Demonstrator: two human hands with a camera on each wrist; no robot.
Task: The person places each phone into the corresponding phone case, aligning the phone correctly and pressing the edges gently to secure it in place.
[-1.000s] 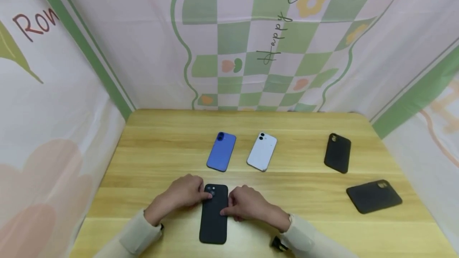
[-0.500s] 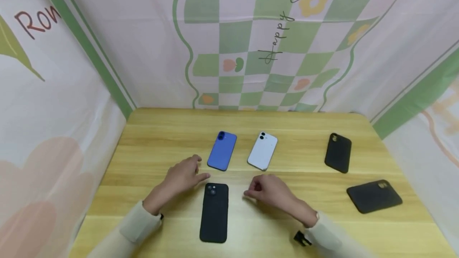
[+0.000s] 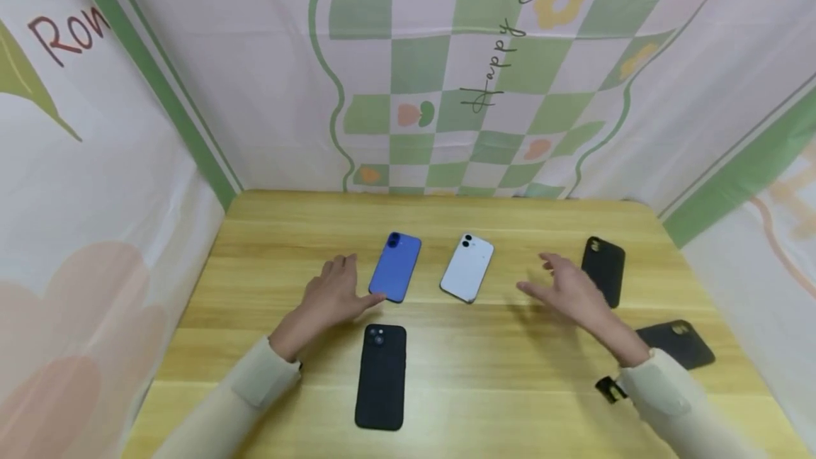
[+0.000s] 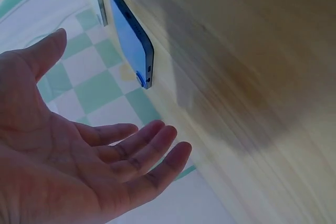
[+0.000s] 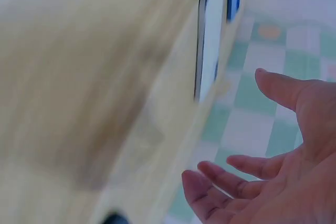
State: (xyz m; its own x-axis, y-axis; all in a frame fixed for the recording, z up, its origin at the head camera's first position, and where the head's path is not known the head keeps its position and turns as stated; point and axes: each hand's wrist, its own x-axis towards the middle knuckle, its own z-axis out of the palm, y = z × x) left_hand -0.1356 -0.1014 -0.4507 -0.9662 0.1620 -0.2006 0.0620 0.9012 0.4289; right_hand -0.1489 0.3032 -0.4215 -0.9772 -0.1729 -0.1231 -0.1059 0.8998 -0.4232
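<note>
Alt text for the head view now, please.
The empty left hand is beside a blue phone, the empty right hand near two black cases on a wooden table. Between the hands lies a white phone; nearer the wearer, a black phone.

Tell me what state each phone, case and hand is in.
Blue phone: back up, uncased
White phone: back up, uncased
Black phone: back up, case on
Far black case: empty, partly hidden
Near black case: empty, partly hidden
Left hand: relaxed, holding nothing
Right hand: relaxed, holding nothing
</note>
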